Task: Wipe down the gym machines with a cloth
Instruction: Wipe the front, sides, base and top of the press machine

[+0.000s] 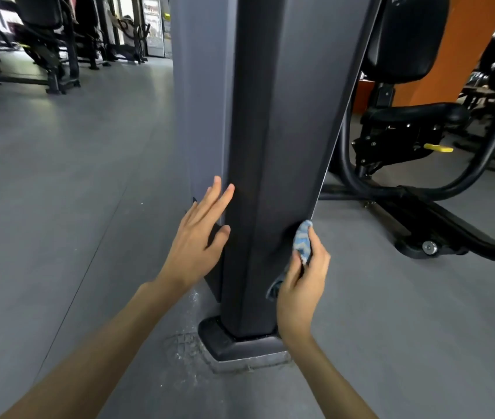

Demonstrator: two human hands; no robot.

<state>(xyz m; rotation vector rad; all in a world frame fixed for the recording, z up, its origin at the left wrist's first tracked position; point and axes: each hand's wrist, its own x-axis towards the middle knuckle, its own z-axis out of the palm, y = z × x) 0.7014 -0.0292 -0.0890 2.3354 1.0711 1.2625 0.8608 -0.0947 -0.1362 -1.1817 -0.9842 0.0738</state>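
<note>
Pressing on the right edge of the one dark column (270, 131), a single blue-and-white cloth (303, 241) sits bunched in the right hand (303, 285), fingers curled round it. At its nine o'clock the left hand (200, 234) lies flat on the column, fingers straight. One yellow lever (438, 147) shows at two o'clock.

Just one view, head-worn and wide-angle. Looks forward and steeply down, right up close to the dark machine column (264, 146), dead centre, top edge to base. Catches both forearms from the bottom edge, left hand (194, 243) and right hand (303, 282) near the middle. Grey floor (58, 176) either side, seat machine (412, 113) close on the right, more machines (52, 46) far off top left.
</note>
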